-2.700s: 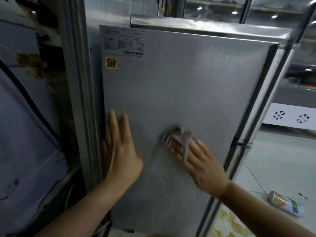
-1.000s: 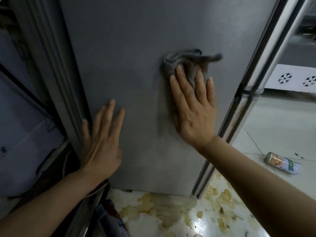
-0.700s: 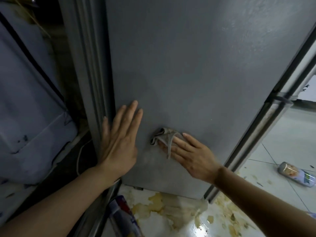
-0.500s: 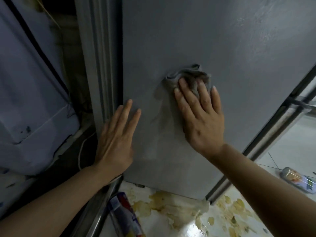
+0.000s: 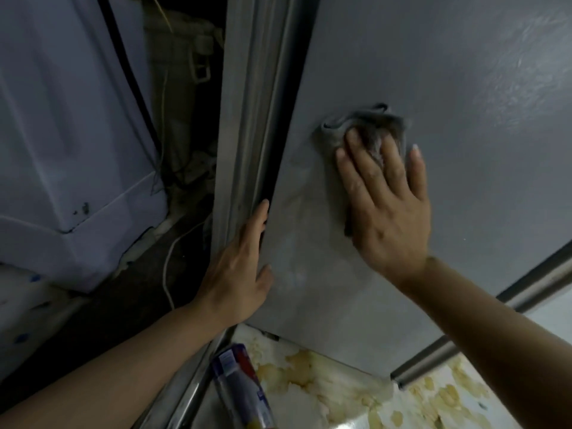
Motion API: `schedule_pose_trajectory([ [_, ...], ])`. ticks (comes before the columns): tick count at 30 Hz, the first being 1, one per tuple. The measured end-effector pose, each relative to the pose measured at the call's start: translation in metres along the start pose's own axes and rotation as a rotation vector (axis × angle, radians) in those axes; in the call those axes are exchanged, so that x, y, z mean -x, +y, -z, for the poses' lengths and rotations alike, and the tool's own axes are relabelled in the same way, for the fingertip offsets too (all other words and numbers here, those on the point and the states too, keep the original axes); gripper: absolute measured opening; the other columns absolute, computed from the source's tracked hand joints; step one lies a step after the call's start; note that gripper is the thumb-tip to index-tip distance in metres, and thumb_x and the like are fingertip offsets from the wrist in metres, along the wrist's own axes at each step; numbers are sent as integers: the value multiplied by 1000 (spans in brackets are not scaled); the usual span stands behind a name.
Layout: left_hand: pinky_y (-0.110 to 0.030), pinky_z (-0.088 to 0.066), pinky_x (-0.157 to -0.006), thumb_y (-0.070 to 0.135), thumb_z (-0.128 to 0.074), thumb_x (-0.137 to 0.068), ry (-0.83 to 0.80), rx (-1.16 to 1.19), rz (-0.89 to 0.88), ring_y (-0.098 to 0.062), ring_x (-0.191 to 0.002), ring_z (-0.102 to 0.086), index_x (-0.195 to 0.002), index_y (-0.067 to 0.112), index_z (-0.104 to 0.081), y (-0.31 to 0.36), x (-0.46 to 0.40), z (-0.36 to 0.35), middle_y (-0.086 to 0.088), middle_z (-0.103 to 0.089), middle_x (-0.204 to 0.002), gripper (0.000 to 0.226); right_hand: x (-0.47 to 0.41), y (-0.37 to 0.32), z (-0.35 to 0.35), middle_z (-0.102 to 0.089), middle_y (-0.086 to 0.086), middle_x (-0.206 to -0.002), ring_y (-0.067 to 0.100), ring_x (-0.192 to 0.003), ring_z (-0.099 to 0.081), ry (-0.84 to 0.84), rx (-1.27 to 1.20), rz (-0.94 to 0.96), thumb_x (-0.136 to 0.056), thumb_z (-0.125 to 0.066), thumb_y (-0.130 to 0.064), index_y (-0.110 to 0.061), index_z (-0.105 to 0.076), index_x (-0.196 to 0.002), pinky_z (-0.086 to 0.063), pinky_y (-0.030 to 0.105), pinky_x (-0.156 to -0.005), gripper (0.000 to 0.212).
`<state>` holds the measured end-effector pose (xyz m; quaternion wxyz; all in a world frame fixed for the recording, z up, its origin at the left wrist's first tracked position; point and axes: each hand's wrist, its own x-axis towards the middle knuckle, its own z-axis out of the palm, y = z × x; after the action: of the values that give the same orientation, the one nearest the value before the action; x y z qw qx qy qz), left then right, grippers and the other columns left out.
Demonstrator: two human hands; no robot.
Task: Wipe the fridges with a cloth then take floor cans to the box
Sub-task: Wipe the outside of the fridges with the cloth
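Observation:
A grey fridge side panel (image 5: 448, 97) fills the upper right of the head view. My right hand (image 5: 383, 199) presses a crumpled grey cloth (image 5: 362, 126) flat against the panel, fingers spread over it. My left hand (image 5: 241, 264) rests open on the panel's left edge near the bottom, fingertips at the dark seam. A can with a blue, white and red label (image 5: 241, 385) lies on the floor below the fridge, next to my left forearm.
A grey metal frame (image 5: 247, 103) runs beside the fridge, with a dark gap holding cables (image 5: 168, 274) behind it. A pale blue-white appliance (image 5: 62, 134) stands at left. The tiled floor (image 5: 340, 394) below carries yellowish stains.
My right hand and the cloth stay high on the panel after sweeping down and back up. My left hand slid to the panel's left edge. The can at right left the view.

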<state>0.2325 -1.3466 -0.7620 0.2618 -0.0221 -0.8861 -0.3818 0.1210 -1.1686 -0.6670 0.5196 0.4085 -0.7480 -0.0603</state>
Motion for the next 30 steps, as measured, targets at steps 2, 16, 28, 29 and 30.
schedule_pose_trajectory([
  [2,-13,-24,-103,9,-60,-85,-7,62,44,4,-133,-26,-133,49,13,-3,-1,-2,14,-25,-148,96,6,-14,-7,-18,2,-154,27,-144,-10,-36,23,39,-90,-36,-21,-12,-28,-146,0,46,-117,58],
  [16,-20,-34,-95,11,-60,-85,-16,137,255,-7,-126,-44,-145,31,-14,-20,11,-5,12,-44,-141,78,-21,-36,-12,-46,9,-142,28,-137,-28,-68,-12,188,-97,-23,-19,-10,-45,-138,-7,50,-114,47],
  [28,-30,-46,-89,-4,-59,-78,175,57,309,-14,-110,-53,-132,15,-38,-38,27,-13,-1,-53,-120,61,61,-96,-67,-59,4,-130,28,-125,-50,-280,-35,522,-86,-37,-19,-11,-56,-127,-13,49,-113,46],
  [29,-27,-45,-89,-4,-58,-79,159,49,313,-13,-111,-52,-133,15,-37,-40,29,-14,-1,-52,-121,62,69,-101,-70,-57,2,-132,26,-127,-49,-345,-7,557,-85,-35,-21,-12,-53,-129,-10,49,-114,48],
  [30,-24,-43,-88,-5,-57,-79,141,39,315,-13,-112,-52,-134,15,-36,-41,30,-14,-1,-51,-123,62,78,-106,-73,-55,0,-134,23,-128,-47,-406,17,590,-84,-34,-24,-13,-48,-132,-7,47,-114,51],
])
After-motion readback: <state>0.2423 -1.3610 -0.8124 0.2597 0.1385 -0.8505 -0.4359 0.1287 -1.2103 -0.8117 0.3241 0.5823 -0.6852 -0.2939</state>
